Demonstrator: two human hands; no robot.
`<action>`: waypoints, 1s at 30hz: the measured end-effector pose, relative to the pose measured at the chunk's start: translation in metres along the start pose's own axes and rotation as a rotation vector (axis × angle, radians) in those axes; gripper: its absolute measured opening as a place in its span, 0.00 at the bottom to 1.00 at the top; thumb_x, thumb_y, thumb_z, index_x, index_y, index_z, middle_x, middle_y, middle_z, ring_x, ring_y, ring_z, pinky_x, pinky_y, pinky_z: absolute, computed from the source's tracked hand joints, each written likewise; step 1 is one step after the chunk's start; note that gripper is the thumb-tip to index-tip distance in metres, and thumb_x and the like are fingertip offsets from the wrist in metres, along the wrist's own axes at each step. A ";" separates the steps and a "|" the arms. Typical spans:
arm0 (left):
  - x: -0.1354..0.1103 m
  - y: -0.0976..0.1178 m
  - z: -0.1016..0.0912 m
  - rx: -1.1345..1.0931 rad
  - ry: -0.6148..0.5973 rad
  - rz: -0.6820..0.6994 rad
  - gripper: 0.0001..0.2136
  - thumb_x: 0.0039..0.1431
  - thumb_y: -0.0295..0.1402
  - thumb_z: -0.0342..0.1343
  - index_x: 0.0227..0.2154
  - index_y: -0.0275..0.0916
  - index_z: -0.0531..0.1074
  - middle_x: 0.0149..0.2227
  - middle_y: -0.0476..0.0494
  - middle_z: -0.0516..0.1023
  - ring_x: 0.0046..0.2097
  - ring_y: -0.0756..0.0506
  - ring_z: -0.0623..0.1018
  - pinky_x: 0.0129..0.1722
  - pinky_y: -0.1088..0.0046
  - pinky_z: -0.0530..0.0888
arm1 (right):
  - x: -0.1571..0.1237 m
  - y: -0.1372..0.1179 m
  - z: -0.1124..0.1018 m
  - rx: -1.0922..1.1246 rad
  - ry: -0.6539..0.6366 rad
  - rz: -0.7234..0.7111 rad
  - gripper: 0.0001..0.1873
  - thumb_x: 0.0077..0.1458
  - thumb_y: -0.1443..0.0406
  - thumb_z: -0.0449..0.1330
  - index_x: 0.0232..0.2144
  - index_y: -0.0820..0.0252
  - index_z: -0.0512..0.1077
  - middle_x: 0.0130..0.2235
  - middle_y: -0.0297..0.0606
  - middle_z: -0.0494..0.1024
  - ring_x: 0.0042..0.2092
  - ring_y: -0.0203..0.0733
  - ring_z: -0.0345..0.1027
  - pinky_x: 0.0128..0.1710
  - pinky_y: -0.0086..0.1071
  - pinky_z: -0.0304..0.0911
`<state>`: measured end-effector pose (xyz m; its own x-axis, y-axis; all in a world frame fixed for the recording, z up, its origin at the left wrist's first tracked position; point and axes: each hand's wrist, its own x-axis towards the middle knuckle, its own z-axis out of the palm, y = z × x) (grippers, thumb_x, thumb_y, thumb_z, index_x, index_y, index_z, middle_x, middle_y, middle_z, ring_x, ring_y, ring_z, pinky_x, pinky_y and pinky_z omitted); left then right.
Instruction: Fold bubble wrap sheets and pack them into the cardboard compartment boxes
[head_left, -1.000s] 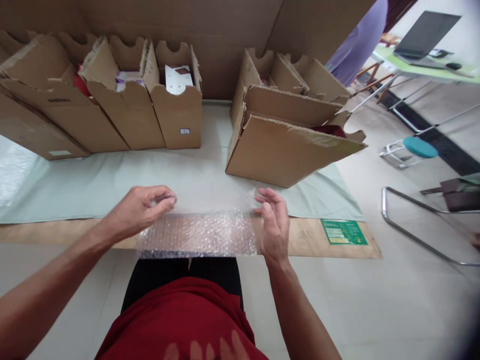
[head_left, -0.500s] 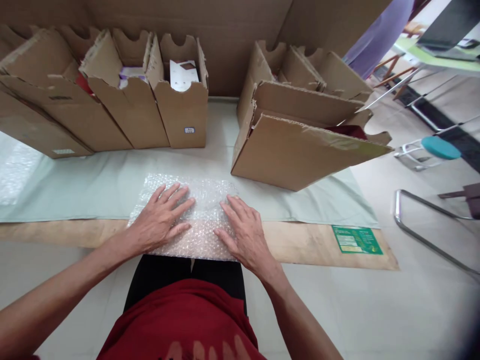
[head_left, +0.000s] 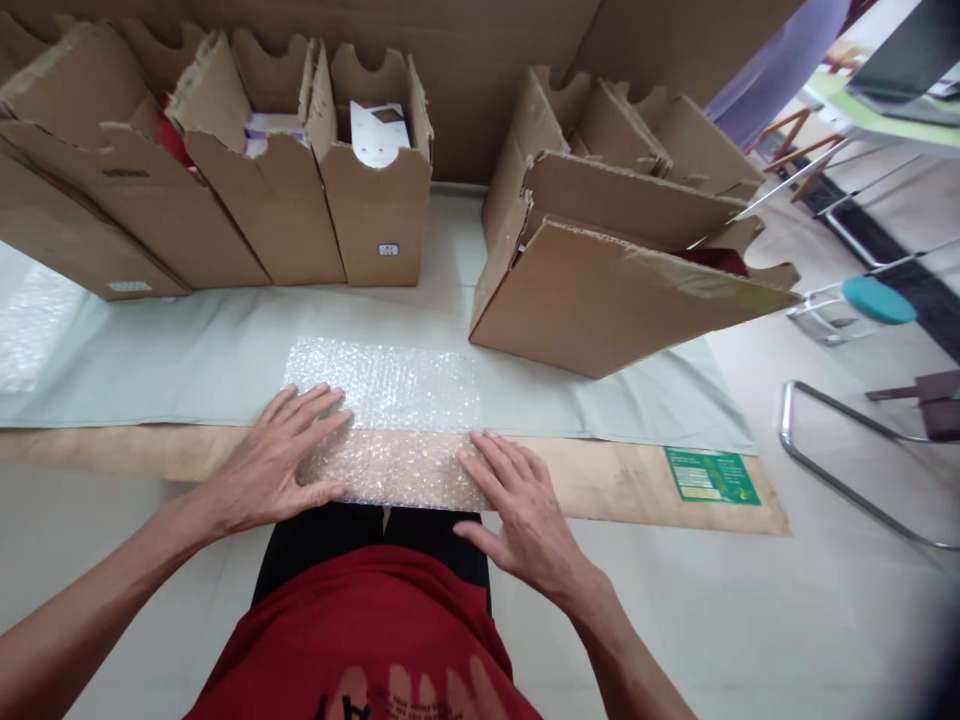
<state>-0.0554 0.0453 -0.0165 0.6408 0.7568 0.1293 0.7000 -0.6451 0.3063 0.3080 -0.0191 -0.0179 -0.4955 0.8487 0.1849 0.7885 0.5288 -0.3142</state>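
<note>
One bubble wrap sheet point(head_left: 401, 455) flat across pale cloth point(head_left: 187, 370) and wooden table edge point(head_left: 615, 485), between spread left hand point(head_left: 274, 462), overlapping its left side, and spread right hand point(head_left: 529, 515), fingertips at right border; left reaches farther in; long axis unclear.

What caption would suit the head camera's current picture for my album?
Left hand and right hand at opposite sides of flat bubble wrap, with open cardboard boxes behind.

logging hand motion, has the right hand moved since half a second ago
Yes: the right hand has shifted right, closer to the green label, and down the picture relative to it.
</note>
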 end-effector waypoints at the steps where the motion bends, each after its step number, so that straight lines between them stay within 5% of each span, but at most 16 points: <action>1: -0.003 0.000 0.000 0.007 0.001 0.011 0.40 0.61 0.57 0.58 0.71 0.44 0.58 0.72 0.33 0.61 0.72 0.29 0.60 0.72 0.43 0.51 | 0.000 -0.001 0.002 -0.018 -0.008 0.001 0.29 0.61 0.60 0.64 0.63 0.58 0.69 0.68 0.53 0.67 0.68 0.61 0.60 0.64 0.58 0.59; 7: -0.010 -0.002 -0.016 -0.008 -0.084 0.063 0.52 0.55 0.61 0.62 0.75 0.44 0.45 0.72 0.32 0.61 0.72 0.29 0.62 0.72 0.43 0.53 | 0.007 0.000 0.002 0.082 0.149 -0.078 0.12 0.65 0.69 0.60 0.46 0.54 0.80 0.58 0.45 0.79 0.60 0.54 0.71 0.56 0.52 0.68; 12: -0.023 -0.009 -0.024 -0.024 -0.115 0.062 0.49 0.56 0.60 0.62 0.74 0.47 0.49 0.72 0.36 0.63 0.71 0.30 0.64 0.72 0.43 0.54 | 0.011 -0.005 -0.001 0.335 0.327 0.009 0.10 0.65 0.70 0.59 0.41 0.53 0.80 0.52 0.43 0.83 0.54 0.51 0.77 0.52 0.50 0.72; 15: -0.027 -0.007 -0.027 -0.109 -0.034 -0.004 0.31 0.64 0.50 0.59 0.67 0.49 0.64 0.65 0.40 0.74 0.67 0.34 0.71 0.70 0.45 0.62 | 0.011 -0.014 -0.007 0.612 0.394 0.158 0.10 0.67 0.67 0.58 0.40 0.50 0.79 0.44 0.38 0.85 0.48 0.49 0.80 0.49 0.47 0.74; 19: -0.026 0.012 -0.054 -0.419 0.212 -0.283 0.09 0.68 0.39 0.54 0.42 0.49 0.80 0.46 0.47 0.86 0.51 0.41 0.84 0.53 0.59 0.80 | 0.013 -0.028 -0.035 0.943 0.515 0.370 0.06 0.67 0.62 0.62 0.38 0.51 0.80 0.36 0.35 0.84 0.33 0.43 0.79 0.33 0.38 0.76; 22: -0.014 0.023 -0.081 -0.501 0.299 -0.472 0.08 0.64 0.41 0.60 0.31 0.48 0.79 0.35 0.51 0.84 0.36 0.44 0.82 0.37 0.67 0.80 | 0.030 -0.028 -0.059 1.110 0.534 0.426 0.11 0.65 0.56 0.65 0.33 0.54 0.79 0.29 0.34 0.81 0.26 0.40 0.72 0.26 0.35 0.71; 24: 0.004 0.020 -0.088 -0.488 0.282 -0.507 0.11 0.61 0.43 0.60 0.26 0.46 0.78 0.31 0.51 0.82 0.35 0.44 0.81 0.36 0.67 0.78 | 0.052 -0.018 -0.062 1.097 0.534 0.438 0.12 0.63 0.55 0.66 0.30 0.55 0.77 0.27 0.33 0.78 0.25 0.39 0.70 0.27 0.34 0.70; 30: 0.062 -0.020 -0.049 -0.462 0.144 -0.652 0.11 0.56 0.42 0.55 0.30 0.41 0.78 0.27 0.48 0.80 0.31 0.45 0.78 0.33 0.69 0.75 | 0.110 0.037 -0.012 0.788 0.490 0.478 0.11 0.59 0.58 0.62 0.28 0.56 0.74 0.23 0.31 0.74 0.25 0.38 0.66 0.29 0.33 0.64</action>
<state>-0.0453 0.1102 0.0318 0.0797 0.9919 -0.0991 0.6974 0.0155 0.7166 0.2871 0.0934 0.0022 0.1467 0.9720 0.1835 0.3146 0.1300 -0.9403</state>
